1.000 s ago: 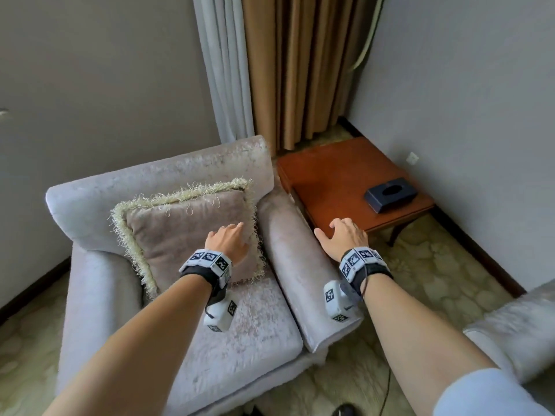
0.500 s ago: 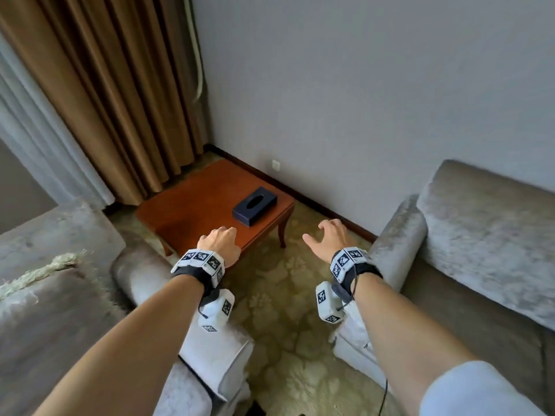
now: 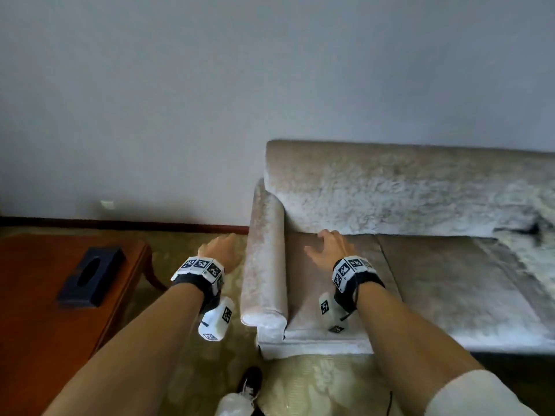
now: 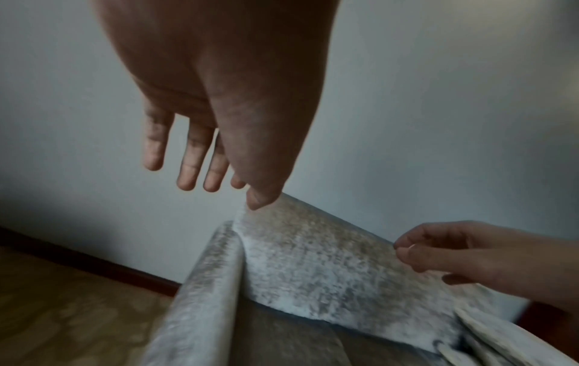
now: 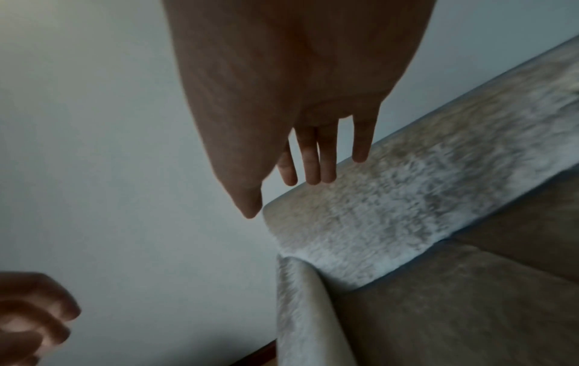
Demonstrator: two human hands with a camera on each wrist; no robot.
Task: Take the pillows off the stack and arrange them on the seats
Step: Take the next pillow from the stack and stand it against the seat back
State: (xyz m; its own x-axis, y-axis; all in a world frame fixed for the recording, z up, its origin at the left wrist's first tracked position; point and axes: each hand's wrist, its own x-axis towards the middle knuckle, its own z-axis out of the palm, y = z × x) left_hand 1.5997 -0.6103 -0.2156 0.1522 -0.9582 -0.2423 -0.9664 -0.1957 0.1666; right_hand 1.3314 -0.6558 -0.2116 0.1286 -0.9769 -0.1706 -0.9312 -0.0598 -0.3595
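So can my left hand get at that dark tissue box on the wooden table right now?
Probably yes: the left hand is empty and open, and nothing stands between it and the tissue box on the table.

Sofa (image 3: 390,190) — pale plush cloth, its pile catching light in mottled patches; seat cushion (image 3: 450,280) duller, smoother. Side worktop (image 3: 33,310) — polished reddish wood, slightly glossy. Tissue box (image 3: 90,273) dark, matt. Carpet (image 3: 186,355) — soft, patterned. Wall (image 3: 210,85) matt painted.

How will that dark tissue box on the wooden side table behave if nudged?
The dark rectangular tissue box lies flat and low, so it should slide rather than tip. The polished wooden side table looks smooth, so probably little grip. Its weight cannot be judged.
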